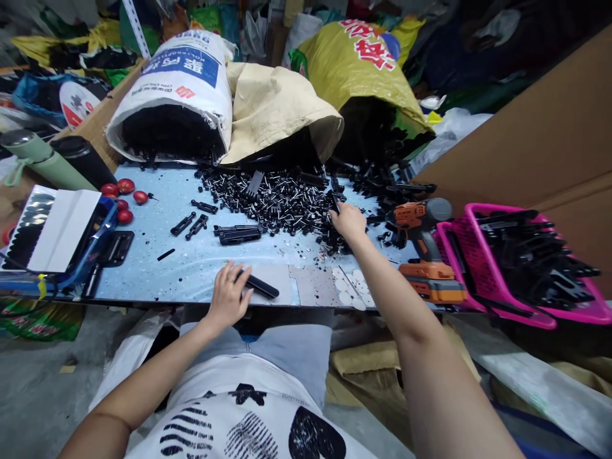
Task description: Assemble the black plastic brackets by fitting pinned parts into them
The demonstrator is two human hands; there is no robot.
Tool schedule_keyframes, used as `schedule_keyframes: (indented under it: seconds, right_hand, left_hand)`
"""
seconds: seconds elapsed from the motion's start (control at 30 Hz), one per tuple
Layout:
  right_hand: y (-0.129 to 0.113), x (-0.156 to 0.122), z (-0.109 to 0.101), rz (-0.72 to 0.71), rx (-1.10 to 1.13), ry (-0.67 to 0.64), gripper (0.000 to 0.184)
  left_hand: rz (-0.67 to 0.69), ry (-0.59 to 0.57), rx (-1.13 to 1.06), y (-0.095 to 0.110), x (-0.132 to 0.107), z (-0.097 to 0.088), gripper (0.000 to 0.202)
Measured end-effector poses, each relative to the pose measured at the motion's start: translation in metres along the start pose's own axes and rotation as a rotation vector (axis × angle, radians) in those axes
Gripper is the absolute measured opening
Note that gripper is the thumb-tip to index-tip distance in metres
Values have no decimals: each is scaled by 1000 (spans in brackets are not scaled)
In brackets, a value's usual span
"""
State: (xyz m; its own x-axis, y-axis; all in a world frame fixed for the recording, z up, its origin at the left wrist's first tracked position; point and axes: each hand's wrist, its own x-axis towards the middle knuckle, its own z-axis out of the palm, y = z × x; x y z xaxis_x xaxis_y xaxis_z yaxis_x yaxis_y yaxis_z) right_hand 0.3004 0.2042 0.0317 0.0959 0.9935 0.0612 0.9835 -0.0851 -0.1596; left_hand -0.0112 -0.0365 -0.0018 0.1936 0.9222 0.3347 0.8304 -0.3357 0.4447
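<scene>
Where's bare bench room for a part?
Blue tabletop between the short black strip and left hand: bare but for specks. Smaller patch between the red fruits and hardware pile. Crowded: the pile by the right hand, and around the drill.

Blue tabletop (pixel 148 264): evenly bright under cool white light, the lamp itself out of frame; a pale sheen streaks the surface near my left hand (pixel 228 296).
White sack (pixel 186 83): lit outside, its mouth sunk in deep shadow.
Dark bags (pixel 459 54): dim, detail mostly lost.
Heap of screws (pixel 287 204): fine, black pieces blending together.
Pink basket (pixel 485 255): stretched and slanted by the wide lens.
My right forearm (pixel 396 293): broadened toward the bottom edge.
</scene>
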Motion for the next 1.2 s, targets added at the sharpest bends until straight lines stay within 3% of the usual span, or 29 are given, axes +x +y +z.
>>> schedule_keyframes:
  seconds: [0.07, 0.13, 0.27, 0.33, 0.43, 0.53, 0.6, 0.67, 0.73, 0.8, 0.87, 0.97, 1.07, 1.2]
  right_hand:
    - [11, 16, 1, 54, -15, -33, 48]
    - [16, 22, 4, 64, 1, -58, 52]
    - [22, 12, 3, 68, 46, 1, 55]
    - [18, -6, -2, 46, 251, 114, 55]
    - [-6, -51, -8, 26, 843, 161, 50]
    - [-50, -110, -6, -42, 1386, -26, 38]
    - [-78, -146, -1, -84, 1630, -141, 35]
    - [-97, -172, 6, -88, 1704, -238, 36]
    - [-104, -189, 10, -100, 1579, -358, 36]
    - [-101, -201, 9, -194, 1304, -428, 35]
    - [-94, -208, 2, -371, 992, -297, 32]
    - [-82, -210, -12, -666, 579, -27, 30]
    - [-67, -200, -18, -845, 294, -195, 29]
    - [-43, -190, -14, -868, 73, -393, 29]
  left_hand:
    - [171, -166, 76, 2, 14, 0, 47]
    - [242, -268, 139, 0, 24, 5, 40]
    - [186, -249, 209, -13, 23, 12, 31]
    - [127, -205, 130, -18, 19, 7, 33]
    - [-2, -113, -192, -11, 24, -8, 41]
    - [-287, -84, -778, 12, 41, -19, 44]
    - [-547, -150, -1244, 26, 54, -22, 52]
    - [-772, -188, -1585, 34, 63, -23, 54]
    - [-904, -108, -1687, 33, 66, -25, 44]
    - [-934, 26, -1616, 27, 64, -27, 33]
    - [-914, 85, -1500, 20, 58, -27, 28]
    - [-827, -100, -1371, 18, 49, -25, 31]
    - [-530, -290, -1086, 16, 45, -24, 38]
    - [1, -409, -419, -4, 51, -18, 43]
